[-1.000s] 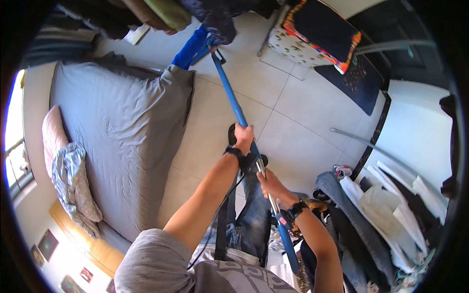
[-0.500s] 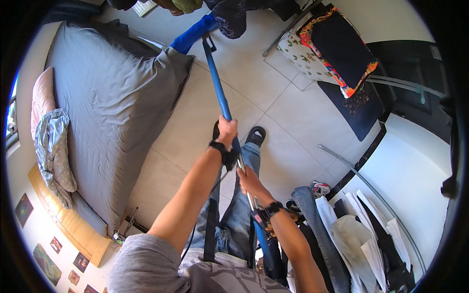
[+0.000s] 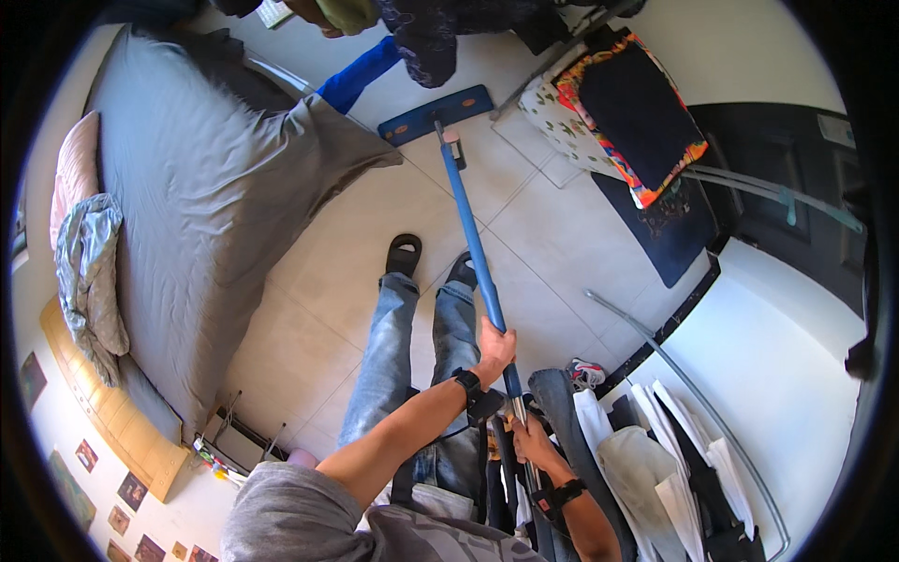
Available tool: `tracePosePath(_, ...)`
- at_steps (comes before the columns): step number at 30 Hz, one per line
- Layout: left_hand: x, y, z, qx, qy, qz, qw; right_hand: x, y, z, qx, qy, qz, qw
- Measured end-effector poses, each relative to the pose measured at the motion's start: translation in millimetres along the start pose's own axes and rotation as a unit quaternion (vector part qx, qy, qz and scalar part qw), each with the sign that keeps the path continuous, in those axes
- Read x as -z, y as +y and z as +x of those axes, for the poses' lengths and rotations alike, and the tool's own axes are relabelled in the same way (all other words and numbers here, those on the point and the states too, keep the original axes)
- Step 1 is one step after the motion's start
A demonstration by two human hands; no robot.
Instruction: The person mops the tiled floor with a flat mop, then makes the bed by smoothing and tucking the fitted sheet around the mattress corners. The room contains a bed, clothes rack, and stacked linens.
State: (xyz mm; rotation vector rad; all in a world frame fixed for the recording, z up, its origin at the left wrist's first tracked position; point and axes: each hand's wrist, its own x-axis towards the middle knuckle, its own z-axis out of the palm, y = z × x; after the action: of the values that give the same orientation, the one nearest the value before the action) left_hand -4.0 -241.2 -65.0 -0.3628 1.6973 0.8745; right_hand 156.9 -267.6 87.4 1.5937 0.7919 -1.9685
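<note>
A flat mop with a blue pole slants across the middle of the view. Its wide dark-blue mop head lies on the tiled floor at the far side, between the bed's corner and the covered stack. My left hand is wrapped round the lower part of the blue pole. Closer to my body, my right hand grips the silver section of the same pole. Past my right hand the pole's end runs down beside my hip, partly hidden by my forearm and the clothes.
A bed with a grey sheet fills the left. Dark clothes hang at the far edge. A stack under a dark cloth stands far right, beside a dark mat. Hanging trousers and a curved metal rail are near right.
Both hands have drawn the mop back toward my right side. The mop head, hidden before behind the hanging clothes, now shows on the floor. My feet appear farther apart.
</note>
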Motion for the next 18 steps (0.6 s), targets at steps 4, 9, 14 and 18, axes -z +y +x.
tracePosePath(4, 20.3, 35.8, 42.5, -0.046, 0.038, -0.001, 0.998, -13.4, -45.1, 34.9, 0.04, -0.015, -0.044, 0.998)
tracePosePath(9, 70.5, 98.5, 126.0, -0.11, 0.093, 0.003, 0.99, -53.2, -118.5, 114.9, 0.076, -0.035, -0.107, 0.991)
tracePosePath(14, 104.9, 151.4, 182.3, -0.113, 0.108, 0.059, 0.986, -76.7, -166.6, 167.4, 0.11, -0.049, -0.055, 0.991)
tracePosePath(18, 71.7, 153.4, 180.0, -0.114, 0.103, 0.032, 0.988, -48.1, -161.2, 158.5, 0.099, -0.015, 0.002, 0.995)
